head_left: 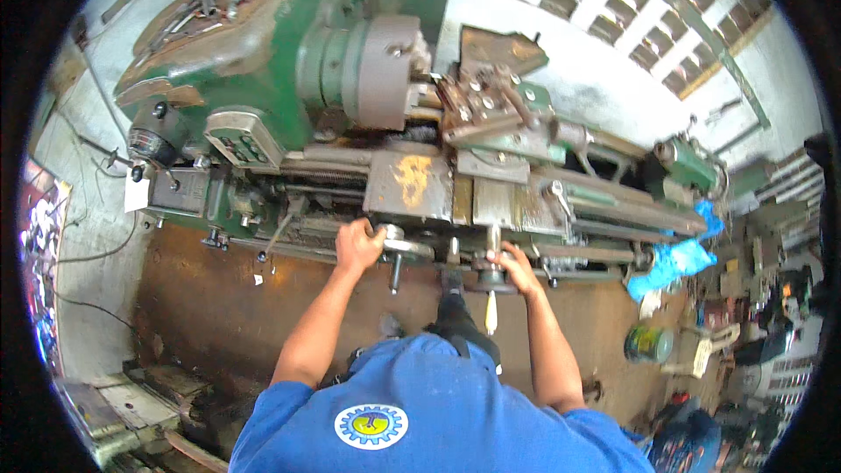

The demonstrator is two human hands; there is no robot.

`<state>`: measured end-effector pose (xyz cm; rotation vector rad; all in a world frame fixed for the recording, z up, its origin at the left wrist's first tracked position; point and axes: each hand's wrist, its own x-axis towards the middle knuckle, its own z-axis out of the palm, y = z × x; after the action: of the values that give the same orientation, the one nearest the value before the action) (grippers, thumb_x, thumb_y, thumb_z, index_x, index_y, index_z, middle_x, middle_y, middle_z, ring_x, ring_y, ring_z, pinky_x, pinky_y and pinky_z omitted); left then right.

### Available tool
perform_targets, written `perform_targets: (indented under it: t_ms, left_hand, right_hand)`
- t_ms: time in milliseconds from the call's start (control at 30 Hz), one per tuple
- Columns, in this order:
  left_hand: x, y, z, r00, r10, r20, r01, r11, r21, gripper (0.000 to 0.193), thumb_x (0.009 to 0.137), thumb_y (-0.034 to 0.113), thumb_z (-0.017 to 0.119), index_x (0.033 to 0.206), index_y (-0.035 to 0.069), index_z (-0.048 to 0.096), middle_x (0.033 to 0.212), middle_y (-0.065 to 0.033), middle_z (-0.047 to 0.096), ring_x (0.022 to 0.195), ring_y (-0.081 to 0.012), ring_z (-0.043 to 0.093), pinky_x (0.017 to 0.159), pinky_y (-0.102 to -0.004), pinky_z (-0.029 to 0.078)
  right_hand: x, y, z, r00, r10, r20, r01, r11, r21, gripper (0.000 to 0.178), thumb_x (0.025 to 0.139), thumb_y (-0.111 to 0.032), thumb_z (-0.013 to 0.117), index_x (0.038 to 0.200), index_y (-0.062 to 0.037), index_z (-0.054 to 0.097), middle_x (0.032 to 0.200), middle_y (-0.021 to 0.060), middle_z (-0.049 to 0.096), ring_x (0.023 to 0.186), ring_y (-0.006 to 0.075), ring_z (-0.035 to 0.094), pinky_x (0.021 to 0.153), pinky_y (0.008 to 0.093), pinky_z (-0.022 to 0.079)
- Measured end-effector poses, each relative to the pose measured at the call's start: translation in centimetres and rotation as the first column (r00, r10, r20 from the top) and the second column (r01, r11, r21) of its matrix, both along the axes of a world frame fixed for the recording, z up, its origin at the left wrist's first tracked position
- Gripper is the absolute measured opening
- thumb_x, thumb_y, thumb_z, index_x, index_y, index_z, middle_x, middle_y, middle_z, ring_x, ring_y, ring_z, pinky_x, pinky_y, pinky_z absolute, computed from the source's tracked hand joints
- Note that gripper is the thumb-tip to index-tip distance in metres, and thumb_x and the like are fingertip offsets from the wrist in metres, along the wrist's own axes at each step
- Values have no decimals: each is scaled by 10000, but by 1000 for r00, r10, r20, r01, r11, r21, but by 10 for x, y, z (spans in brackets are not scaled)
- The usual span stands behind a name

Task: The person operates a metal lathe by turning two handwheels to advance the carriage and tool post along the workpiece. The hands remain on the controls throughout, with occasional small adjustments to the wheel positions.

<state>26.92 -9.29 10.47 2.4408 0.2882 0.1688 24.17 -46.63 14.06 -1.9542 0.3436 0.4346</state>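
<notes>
I stand at a large green metal lathe [263, 61] with a grey round chuck [385, 70] and a tool post [491, 105] on its carriage [412, 184]. My left hand [357, 243] grips the carriage handwheel [405, 247] on the front apron. My right hand [515, 264] holds a smaller crank handle [491, 278] to the right, beside an upright lever [493, 236]. Both forearms reach up from my blue shirt.
The tailstock [692, 166] sits at the lathe's right end, with a blue cloth [679, 258] hanging below it. A green tin [648, 343] stands on the brown floor. Cluttered shelves and parts fill the right side. Metal pieces lie at lower left [114, 403].
</notes>
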Motion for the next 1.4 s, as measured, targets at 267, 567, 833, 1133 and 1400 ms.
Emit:
perform_targets:
  t_ms: [267,567,833,1133,1400]
  left_hand:
    - [3,2,-7,997,-46,58,46,999,-5,419,797,393,752,705,-10,683,722,-276,665,757,-462,691,704,-513,549]
    - [2,1,-5,998,-33,46,33,999,-10,405,788,377,730,715,-21,702,717,-284,664,737,-461,691,710,-503,557]
    - [0,0,2,996,-56,64,56,998,-11,356,795,324,717,759,-30,712,723,-291,647,742,-460,688,698,-499,543]
    - [0,0,3,1000,-24,17,25,999,-44,390,792,369,730,732,-15,702,719,-267,665,757,-454,691,717,-504,554]
    - [-3,5,-10,996,-30,87,35,998,-60,403,795,392,743,722,1,684,734,-260,666,722,-445,673,674,-508,529]
  right_hand:
    - [6,-10,-15,994,113,-14,-112,992,56,1124,788,-671,754,1535,93,406,1449,236,590,1412,309,498,1174,401,366]
    - [9,-11,-13,979,205,-12,-203,973,108,896,845,-643,709,1356,88,621,1302,229,679,1251,300,610,1103,403,416]
    - [3,-5,-3,993,107,-52,-99,987,128,975,813,-634,761,1425,95,552,1376,247,629,1312,321,570,1129,426,395]
    - [6,-12,-29,995,14,-102,-2,993,117,1133,755,-659,789,1500,120,441,1447,291,555,1371,342,519,1156,440,371]
    - [-1,-3,17,988,129,-90,-105,967,231,1070,768,-616,792,1487,106,467,1413,243,600,1353,316,530,1162,414,357]
